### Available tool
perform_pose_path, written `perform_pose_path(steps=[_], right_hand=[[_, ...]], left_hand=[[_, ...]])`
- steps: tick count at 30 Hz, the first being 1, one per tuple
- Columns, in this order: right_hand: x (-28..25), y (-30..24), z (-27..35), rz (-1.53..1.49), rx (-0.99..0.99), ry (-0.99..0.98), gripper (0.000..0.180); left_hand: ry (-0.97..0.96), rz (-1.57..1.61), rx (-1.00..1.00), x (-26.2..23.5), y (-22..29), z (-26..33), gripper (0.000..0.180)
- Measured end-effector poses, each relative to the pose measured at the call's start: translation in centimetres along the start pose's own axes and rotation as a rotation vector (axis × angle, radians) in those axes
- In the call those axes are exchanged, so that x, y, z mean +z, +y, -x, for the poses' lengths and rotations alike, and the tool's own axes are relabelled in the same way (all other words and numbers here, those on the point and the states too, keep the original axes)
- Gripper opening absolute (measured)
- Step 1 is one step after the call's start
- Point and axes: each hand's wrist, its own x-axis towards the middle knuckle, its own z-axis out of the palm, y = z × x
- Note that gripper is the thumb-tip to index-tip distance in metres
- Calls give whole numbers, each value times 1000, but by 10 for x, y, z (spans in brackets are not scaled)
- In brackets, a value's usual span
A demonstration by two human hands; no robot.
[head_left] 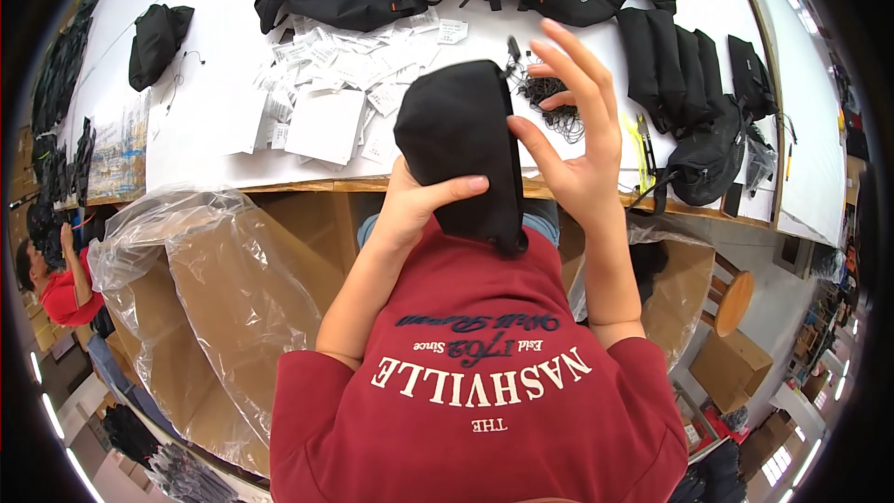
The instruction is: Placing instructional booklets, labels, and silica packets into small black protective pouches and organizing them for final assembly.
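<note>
The white counter (219, 47) spans the upper part of the view and has a wood-coloured front edge. A second white surface (812, 149) adjoins it at right. A stool (735, 304) with a round wooden seat is located near the counter's right end, above a pale grey floor (750, 256). Linear lights (53, 416) form a broken row at lower left. Bright divided panes (776, 466), apparently a window, are visible at lower right.

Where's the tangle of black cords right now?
In the head view, right of centre, the tangle of black cords lies on the white table, just right of the held black pouch and partly hidden behind the right hand.
</note>
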Motion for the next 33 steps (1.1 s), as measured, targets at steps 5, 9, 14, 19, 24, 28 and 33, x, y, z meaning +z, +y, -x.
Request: perform_pose_path(steps=[5, 9, 14, 19, 24, 28, 33], right_hand=[[-8, 12, -9, 269, -196, -148, 26], [-8, 16, -3, 390, -220, -91, 14], [-12, 16, 5, 404, -90, -128, 9], [-23, 17, 7, 271, 90, -205, 7], [-21, 14, 2, 314, 131, -270, 7], [-18, 18, -2, 272, 138, -298, 6], [-17, 4, 1, 110, 197, -439, 5]], left_hand=[[-59, -34, -94, 1, 2, 0, 45], [-9, 51, -182, 0, -3, -2, 44], [-18, 128, -285, -6, -14, -7, 50], [-275, 56, -354, -37, -18, -20, 65], [-251, -156, 89, -27, 9, -66, 56], [-394, -438, 43, -9, 34, -80, 31], [-198, -293, 152, -22, 28, -91, 19]])
